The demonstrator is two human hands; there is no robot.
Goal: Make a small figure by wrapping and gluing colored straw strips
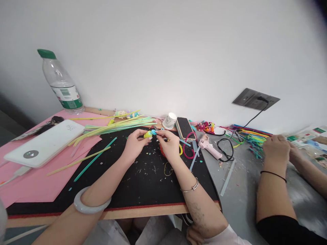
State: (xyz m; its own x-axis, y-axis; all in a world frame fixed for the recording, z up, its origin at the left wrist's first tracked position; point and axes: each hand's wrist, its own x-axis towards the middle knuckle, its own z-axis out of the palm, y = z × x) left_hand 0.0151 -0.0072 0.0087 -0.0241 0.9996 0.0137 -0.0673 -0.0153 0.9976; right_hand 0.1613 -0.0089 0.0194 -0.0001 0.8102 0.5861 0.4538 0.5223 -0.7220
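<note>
My left hand [136, 144] pinches a small yellow-and-blue fuzzy craft piece [147, 134], seemingly made of pipe cleaner, above the black mat [122, 183]. Close beside it, my right hand [169, 144] is closed around scissors [181, 149]; a dark metal tip shows at the piece's blue end, and red and yellow handle parts show around the hand. Most of the scissors is hidden by the fingers. Small clippings and a thin loop [168, 169] lie on the mat below.
Pale yellow and green pipe cleaners [114, 126] lie behind my left hand. A white power bank [46, 143] and a bottle [61, 83] stand left on pink sheets. Right are a paper cup [169, 120], phone [185, 128], pink glue gun [209, 147] and a co-worker's hands [276, 151].
</note>
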